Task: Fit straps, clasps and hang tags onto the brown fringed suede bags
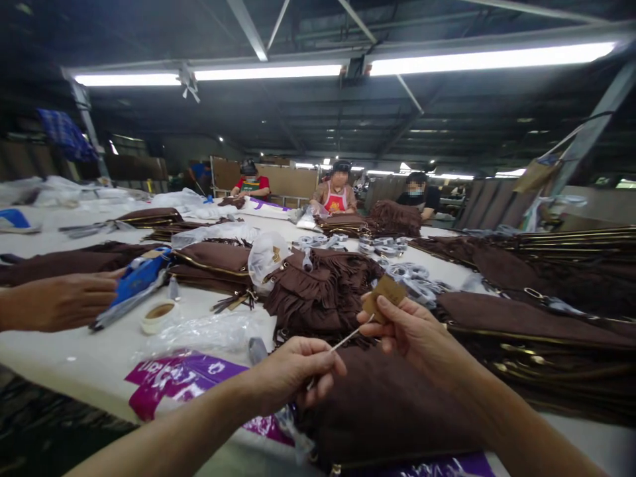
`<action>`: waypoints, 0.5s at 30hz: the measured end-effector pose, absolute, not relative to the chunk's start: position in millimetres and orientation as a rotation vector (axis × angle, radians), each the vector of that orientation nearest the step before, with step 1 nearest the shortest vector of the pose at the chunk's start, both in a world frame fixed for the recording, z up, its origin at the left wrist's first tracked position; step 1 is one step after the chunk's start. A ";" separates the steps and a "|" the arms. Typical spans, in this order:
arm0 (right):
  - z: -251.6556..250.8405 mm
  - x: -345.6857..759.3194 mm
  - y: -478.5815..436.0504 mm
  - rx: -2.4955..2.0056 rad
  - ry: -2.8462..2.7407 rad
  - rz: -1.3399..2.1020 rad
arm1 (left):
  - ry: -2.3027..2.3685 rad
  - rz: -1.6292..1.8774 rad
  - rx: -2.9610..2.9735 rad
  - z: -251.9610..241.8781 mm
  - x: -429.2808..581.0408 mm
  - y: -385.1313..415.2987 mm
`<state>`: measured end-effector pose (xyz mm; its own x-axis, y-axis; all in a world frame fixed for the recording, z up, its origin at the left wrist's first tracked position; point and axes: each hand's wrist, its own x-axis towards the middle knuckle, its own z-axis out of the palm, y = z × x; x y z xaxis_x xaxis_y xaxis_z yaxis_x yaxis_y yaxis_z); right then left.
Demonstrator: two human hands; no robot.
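Observation:
Between the thumb and fingers of my right hand (pixel 407 324) is a small tan hang tag (pixel 386 297). A thin white string (pixel 350 336) runs from the tag down to my left hand (pixel 303 371), which pinches it. Both hands are above a dark brown bag (pixel 387 404) with a gold zipper along its near edge. Just beyond them lies a fringed brown bag (pixel 322 291) with metal rings on it.
At the left, another person's hand (pixel 74 298) holds a blue tape dispenser (pixel 142 275) near a tape roll (pixel 159 315). A purple printed bag (pixel 183 381) lies in front. Stacked brown bags (pixel 541 331) fill the right. Several people sit across the table (pixel 94 358).

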<state>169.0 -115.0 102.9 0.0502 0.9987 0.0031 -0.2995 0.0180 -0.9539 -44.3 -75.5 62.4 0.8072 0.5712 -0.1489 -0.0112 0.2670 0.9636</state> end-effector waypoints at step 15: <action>36.9 177.7 -153.2 -1.522 -0.906 0.806 | 0.917 0.552 1.961 47.3 -54.2 -83.2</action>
<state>177.7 -153.2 36.9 0.4697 0.8828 -0.0093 0.1124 -0.0703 -0.9912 -54.2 -83.2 47.3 0.6291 0.7768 0.0271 0.3872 -0.3434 0.8557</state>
